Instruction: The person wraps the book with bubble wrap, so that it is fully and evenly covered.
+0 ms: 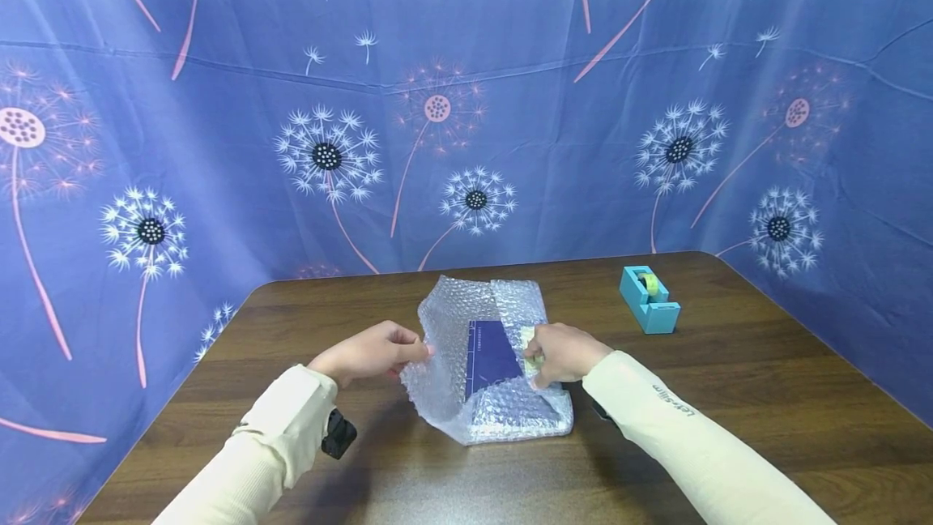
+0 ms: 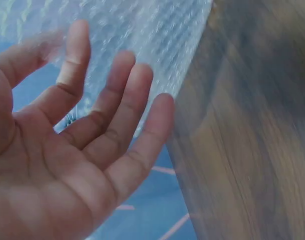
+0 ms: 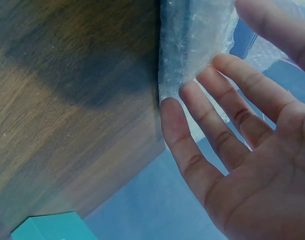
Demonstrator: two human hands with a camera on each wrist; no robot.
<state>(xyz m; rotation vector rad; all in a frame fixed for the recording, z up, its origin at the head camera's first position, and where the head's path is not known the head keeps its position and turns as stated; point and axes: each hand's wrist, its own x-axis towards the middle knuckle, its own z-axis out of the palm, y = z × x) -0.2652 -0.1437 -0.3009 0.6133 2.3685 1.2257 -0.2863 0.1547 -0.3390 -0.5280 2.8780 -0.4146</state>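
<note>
A dark blue book point(image 1: 492, 355) with white lines and small lettering lies in a sheet of bubble wrap point(image 1: 452, 306), which is folded over its right side and lower edge. At the raised left flap, my left hand point(image 1: 382, 352) pinches the wrap between thumb and index finger; its other fingers point(image 2: 140, 95) are spread loosely. My right hand point(image 1: 564, 352) rests its fairly straight fingers on the folded right side, thumb apart from them in the right wrist view. Beside those fingertips shows a pale yellow strip point(image 1: 528, 339), partly hidden by the hand.
A turquoise tape dispenser point(image 1: 659, 318) with a yellow roll of tape point(image 1: 648, 283) stands at the back right of the brown wooden table point(image 1: 743, 395). A blue curtain point(image 1: 554, 136) with a dandelion pattern hangs behind the table and along its sides.
</note>
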